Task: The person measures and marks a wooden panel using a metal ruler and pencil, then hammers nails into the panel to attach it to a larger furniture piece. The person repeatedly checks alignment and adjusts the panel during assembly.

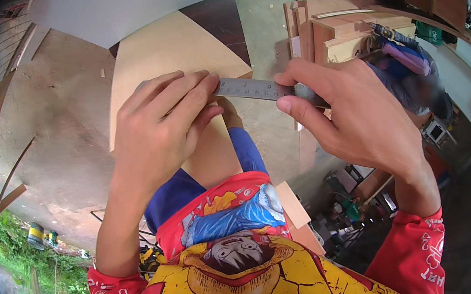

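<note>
A steel ruler with dark markings is stretched between my two hands, above a light wood panel. My left hand pinches its left end, with the fingers bent over it and the thumb below. The right end sits between the thumb and forefinger of my right hand; part of the ruler is hidden behind that hand. Below the ruler, a narrower light wood board lies between my legs.
A grey-white sheet stands at the far side. Stacked wooden boards lie at the right, where another person is bent low. Green plants border the floor at left. A wood offcut lies near my right side.
</note>
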A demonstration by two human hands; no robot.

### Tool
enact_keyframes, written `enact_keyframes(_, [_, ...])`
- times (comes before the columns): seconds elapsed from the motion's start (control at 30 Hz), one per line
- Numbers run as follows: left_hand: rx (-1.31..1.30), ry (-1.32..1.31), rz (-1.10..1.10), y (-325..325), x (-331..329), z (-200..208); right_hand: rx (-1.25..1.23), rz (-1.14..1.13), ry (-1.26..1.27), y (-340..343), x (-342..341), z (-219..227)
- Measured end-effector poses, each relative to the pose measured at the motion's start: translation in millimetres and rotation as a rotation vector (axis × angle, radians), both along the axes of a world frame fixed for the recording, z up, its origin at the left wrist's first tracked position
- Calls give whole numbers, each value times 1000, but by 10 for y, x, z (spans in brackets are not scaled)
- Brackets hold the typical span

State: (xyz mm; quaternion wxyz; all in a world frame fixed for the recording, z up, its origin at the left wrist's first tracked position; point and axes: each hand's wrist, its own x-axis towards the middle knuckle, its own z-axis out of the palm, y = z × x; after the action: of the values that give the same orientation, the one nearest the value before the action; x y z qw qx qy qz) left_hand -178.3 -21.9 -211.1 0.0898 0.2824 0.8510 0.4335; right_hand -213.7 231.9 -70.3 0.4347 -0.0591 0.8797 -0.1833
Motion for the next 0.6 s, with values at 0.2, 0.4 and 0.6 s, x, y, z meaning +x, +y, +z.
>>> enact_keyframes(0.2, [-24,86,28,14,57,-69,-15,51,-46,67,-102,-87])
enact_keyframes(0.4, [-52,82,7,10,66,-70,-73,6,-77,100,-132,-132])
enact_keyframes(0.6, [-90,56,-24,5,92,17,-105,-5,-123,211,-122,-212])
